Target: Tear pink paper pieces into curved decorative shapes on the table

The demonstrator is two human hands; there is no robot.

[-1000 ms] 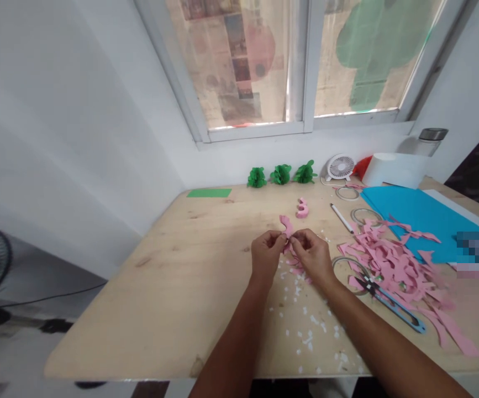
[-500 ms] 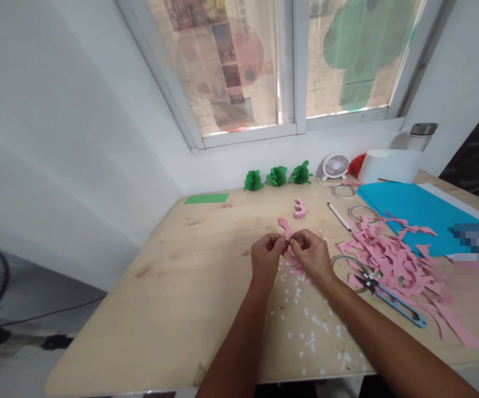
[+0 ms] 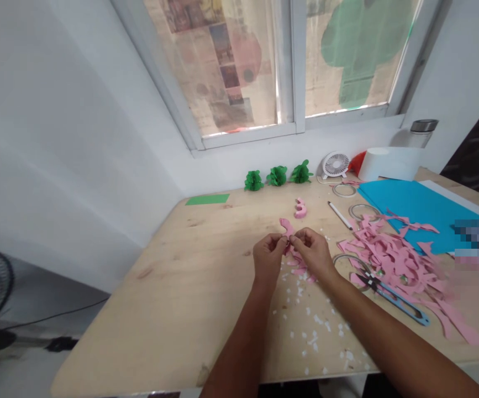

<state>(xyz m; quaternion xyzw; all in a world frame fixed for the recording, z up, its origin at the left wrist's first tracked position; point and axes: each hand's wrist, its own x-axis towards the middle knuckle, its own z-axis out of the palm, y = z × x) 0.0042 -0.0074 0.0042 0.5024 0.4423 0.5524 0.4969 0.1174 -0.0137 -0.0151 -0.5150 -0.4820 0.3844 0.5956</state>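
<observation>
The pink piece (image 3: pixel 287 226) in my hands (image 3: pixel 268 256) looks like matt paper, as do the scraps (image 3: pixel 397 257) at right; my tabletop (image 3: pixel 173 309) is smooth, knotted wood, the far white fan (image 3: pixel 336 165) plastic.

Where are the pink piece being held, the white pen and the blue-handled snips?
Pink piece (image 3: pixel 287 226): head view, its end showing beyond the fingers.
White pen (image 3: pixel 340 215): head view, middle of the barrel.
Blue-handled snips (image 3: pixel 393 293): head view, on the handle.
</observation>
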